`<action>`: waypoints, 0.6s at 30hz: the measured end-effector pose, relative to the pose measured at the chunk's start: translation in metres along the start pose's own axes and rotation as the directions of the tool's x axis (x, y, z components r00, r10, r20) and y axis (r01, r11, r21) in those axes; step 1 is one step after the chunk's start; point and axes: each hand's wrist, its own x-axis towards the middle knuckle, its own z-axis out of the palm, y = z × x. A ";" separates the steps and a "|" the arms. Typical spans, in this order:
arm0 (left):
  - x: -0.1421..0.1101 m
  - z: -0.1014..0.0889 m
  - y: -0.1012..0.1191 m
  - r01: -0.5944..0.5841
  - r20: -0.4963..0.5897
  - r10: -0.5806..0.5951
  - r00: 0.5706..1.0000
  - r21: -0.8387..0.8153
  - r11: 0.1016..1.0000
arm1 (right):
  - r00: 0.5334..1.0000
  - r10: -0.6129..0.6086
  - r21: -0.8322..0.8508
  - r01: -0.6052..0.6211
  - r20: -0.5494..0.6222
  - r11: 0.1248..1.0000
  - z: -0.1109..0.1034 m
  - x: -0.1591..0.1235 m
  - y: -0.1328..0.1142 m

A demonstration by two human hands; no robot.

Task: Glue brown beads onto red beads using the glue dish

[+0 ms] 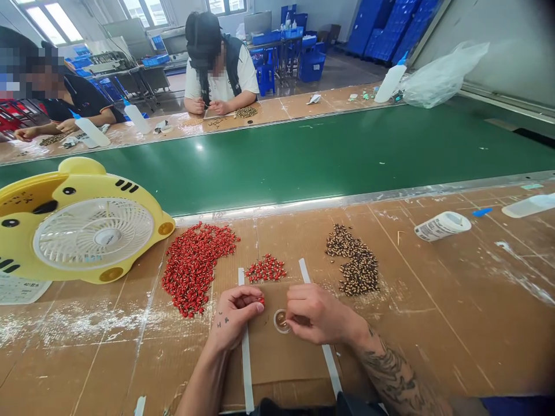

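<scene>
My left hand (236, 315) pinches a small red piece (261, 300) between thumb and fingers, just below a small heap of red pieces (266, 268). My right hand (314, 315) is curled closed beside a little round cap of glue (281, 320) on the cardboard; what its fingertips hold is hidden. A big pile of red pieces (195, 266) lies to the left. A pile of brown-and-gold pieces (355, 263) lies to the right.
A yellow tiger-faced desk fan (78, 222) lies at the left. A white squeeze bottle (442, 225) lies on its side at the right. The green conveyor belt (303, 156) runs across. Two other people work at the far bench.
</scene>
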 end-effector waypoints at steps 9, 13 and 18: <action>-0.004 0.004 0.001 0.034 0.031 -0.029 0.999 -0.185 0.982 | 0.999 0.023 0.006 -0.023 -0.048 1.000 0.000 0.003 -0.001; -0.003 0.002 -0.006 0.066 0.011 -0.065 0.998 -0.121 0.991 | 0.999 0.021 0.001 -0.021 -0.024 1.000 0.002 0.003 -0.001; -0.002 0.000 -0.012 0.047 -0.050 -0.048 0.998 -0.022 0.999 | 1.000 0.020 0.046 -0.019 -0.013 0.999 0.000 0.002 0.000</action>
